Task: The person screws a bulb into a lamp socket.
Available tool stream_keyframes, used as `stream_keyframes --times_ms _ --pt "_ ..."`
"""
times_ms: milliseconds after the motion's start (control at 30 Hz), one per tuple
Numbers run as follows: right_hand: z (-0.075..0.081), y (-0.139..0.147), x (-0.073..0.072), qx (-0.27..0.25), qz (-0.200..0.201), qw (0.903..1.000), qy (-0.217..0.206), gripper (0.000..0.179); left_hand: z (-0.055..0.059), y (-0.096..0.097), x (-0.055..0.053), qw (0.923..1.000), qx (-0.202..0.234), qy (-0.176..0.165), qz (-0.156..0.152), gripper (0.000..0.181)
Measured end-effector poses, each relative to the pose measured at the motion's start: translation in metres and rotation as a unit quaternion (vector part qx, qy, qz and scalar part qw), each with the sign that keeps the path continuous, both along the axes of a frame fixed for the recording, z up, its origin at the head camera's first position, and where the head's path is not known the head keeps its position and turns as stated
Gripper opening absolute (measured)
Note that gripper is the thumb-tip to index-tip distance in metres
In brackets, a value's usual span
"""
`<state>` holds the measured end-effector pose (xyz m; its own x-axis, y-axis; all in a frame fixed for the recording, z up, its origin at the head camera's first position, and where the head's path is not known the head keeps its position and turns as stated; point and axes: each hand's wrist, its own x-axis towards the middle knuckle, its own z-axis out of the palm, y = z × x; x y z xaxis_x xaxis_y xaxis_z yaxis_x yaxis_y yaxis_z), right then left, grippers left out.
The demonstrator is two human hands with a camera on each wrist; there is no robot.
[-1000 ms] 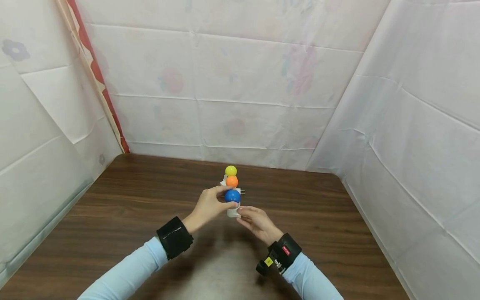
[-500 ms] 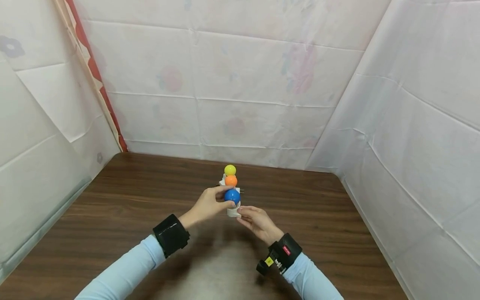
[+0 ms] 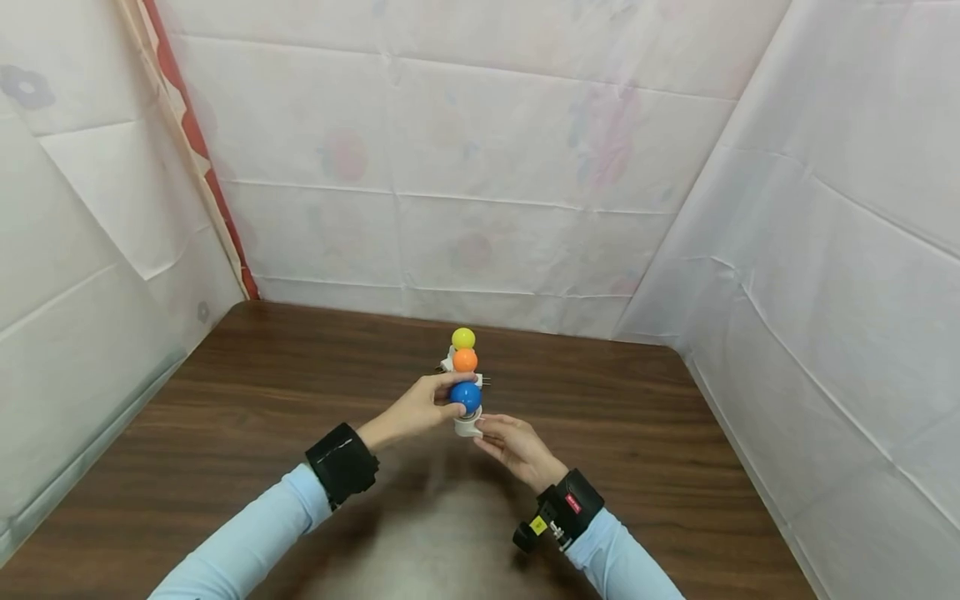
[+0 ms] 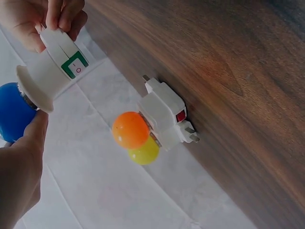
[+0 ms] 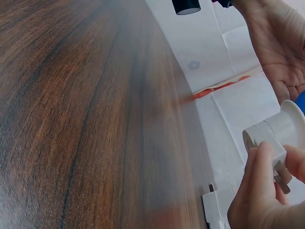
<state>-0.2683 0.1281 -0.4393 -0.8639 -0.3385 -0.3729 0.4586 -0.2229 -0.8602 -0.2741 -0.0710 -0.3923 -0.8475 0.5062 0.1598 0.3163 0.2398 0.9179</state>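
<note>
In the head view, my left hand holds a round blue light bulb between thumb and fingers. Directly below it is a white plug-in lamp socket, pinched at its side by my right hand. The left wrist view shows the bulb's metal collar at the socket's flared mouth, and a green-framed rocker switch on the socket body. How deep the bulb sits cannot be told. Plug prongs stick out by my right fingers in the right wrist view.
Beyond my hands, an orange bulb and a yellow bulb stand in white plug-in sockets on the dark wooden table. White cloth hangs behind the table and along its sides.
My left thumb has shifted leftward over the blue bulb, and the left wrist has moved slightly left. More of the metal collar shows below the bulb. My right hand holds the socket nearly still.
</note>
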Motion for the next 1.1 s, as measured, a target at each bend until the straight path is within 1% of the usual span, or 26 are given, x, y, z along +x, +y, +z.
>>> stream_keyframes --times_ms 67,133,233,333,367,433,533,633,733,967,1100 --pt "0.000 0.000 0.000 -0.002 0.000 1.0000 0.001 0.035 0.000 0.001 0.001 1.0000 0.000 0.001 0.004 0.050" --pt "0.001 0.001 -0.001 -0.004 0.000 1.0000 0.004 0.036 0.000 0.003 0.002 0.9997 0.001 0.005 0.022 0.053" --pt "0.002 0.001 -0.001 -0.004 -0.006 1.0000 0.002 0.038 0.000 0.007 0.006 0.9969 -0.003 0.004 0.079 0.059" --pt "0.003 0.002 -0.001 -0.002 -0.011 0.9999 0.006 0.042 0.000 0.012 0.010 0.9907 -0.008 0.019 0.134 0.060" --pt "0.003 0.002 -0.001 -0.002 -0.013 0.9999 0.004 0.042 -0.001 0.014 0.011 0.9887 -0.009 0.024 0.148 0.059" --pt "0.003 0.002 -0.002 -0.002 -0.017 0.9998 0.004 0.043 -0.002 0.016 0.012 0.9861 -0.011 0.041 0.161 0.056" --pt "0.003 0.002 -0.003 -0.002 -0.019 0.9998 0.005 0.044 -0.002 0.018 0.011 0.9846 -0.012 0.050 0.167 0.054" --pt "0.003 0.002 -0.003 -0.002 -0.019 0.9998 0.007 0.045 -0.001 0.018 0.010 0.9850 -0.016 0.050 0.165 0.052" --pt "0.003 0.001 -0.004 -0.004 -0.016 0.9998 0.011 0.044 0.001 0.017 0.010 0.9870 -0.014 0.045 0.154 0.051" --pt "0.003 -0.001 -0.001 -0.010 -0.006 0.9998 0.015 0.042 0.001 0.015 0.009 0.9938 -0.018 0.026 0.107 0.047" --pt "0.002 -0.003 -0.001 -0.010 -0.006 0.9998 0.014 0.042 0.001 0.014 0.009 0.9947 -0.014 0.019 0.100 0.047"
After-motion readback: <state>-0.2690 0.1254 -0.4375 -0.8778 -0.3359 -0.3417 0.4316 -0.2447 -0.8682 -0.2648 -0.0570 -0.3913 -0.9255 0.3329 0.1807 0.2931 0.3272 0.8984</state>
